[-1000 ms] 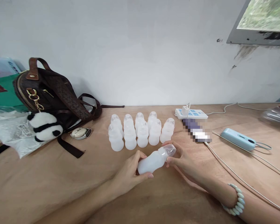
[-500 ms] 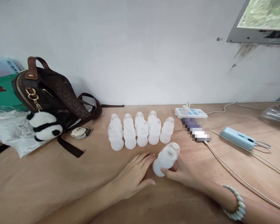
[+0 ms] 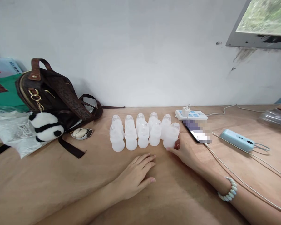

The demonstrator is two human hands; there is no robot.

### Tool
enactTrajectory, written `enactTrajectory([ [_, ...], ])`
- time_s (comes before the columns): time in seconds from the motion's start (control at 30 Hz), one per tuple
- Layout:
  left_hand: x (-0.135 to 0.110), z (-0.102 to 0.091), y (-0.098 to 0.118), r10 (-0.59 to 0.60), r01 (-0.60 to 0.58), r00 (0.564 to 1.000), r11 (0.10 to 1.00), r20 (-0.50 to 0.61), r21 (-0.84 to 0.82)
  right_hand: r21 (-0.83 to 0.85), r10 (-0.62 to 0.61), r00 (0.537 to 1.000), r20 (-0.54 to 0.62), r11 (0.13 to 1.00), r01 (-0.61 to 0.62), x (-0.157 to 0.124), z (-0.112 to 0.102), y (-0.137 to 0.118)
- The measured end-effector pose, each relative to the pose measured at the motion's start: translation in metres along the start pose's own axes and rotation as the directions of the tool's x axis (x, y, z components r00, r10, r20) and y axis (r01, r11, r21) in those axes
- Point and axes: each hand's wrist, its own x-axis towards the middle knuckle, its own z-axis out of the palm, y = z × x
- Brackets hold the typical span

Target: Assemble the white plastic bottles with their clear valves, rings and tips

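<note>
W/ L hand (image 3: 136, 178) open, palm down, lower ctr, R hand (image 3: 184, 153) grips a btl (image 3: 170, 135) just R of ctr, now moved up from lower in frame to front row's end beside other btls (image 3: 131, 138), so rows look even, 5+5.

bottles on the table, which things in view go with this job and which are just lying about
In use, it seems: bottle held by the right hand; nine other bottles.

Likely just lying about: backpack; panda toy; plastic bag; power strip; phone.
</note>
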Motion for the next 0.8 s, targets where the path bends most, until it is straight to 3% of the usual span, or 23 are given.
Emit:
enactTrajectory([
  [0.2,0.000,0.000,0.000,0.002,-0.002,1.000,1.000,0.003,0.017,-0.106,0.018,0.999,-0.041,0.994,-0.023,0.003,0.002,0.002],
  [0.67,-0.001,-0.001,-0.001,0.040,-0.040,0.999,0.999,-0.008,0.033,-0.010,-0.035,0.999,0.042,0.999,0.035,0.004,0.007,0.007],
  [0.73,-0.005,-0.001,-0.007,0.134,-0.130,0.989,0.990,-0.059,0.056,-0.015,-0.034,0.998,0.048,0.999,0.035,0.003,0.007,0.009],
  [0.8,-0.012,-0.003,-0.017,0.271,-0.244,0.934,0.960,-0.233,0.139,-0.027,-0.030,0.999,0.046,0.999,0.031,0.002,0.007,0.010],
])
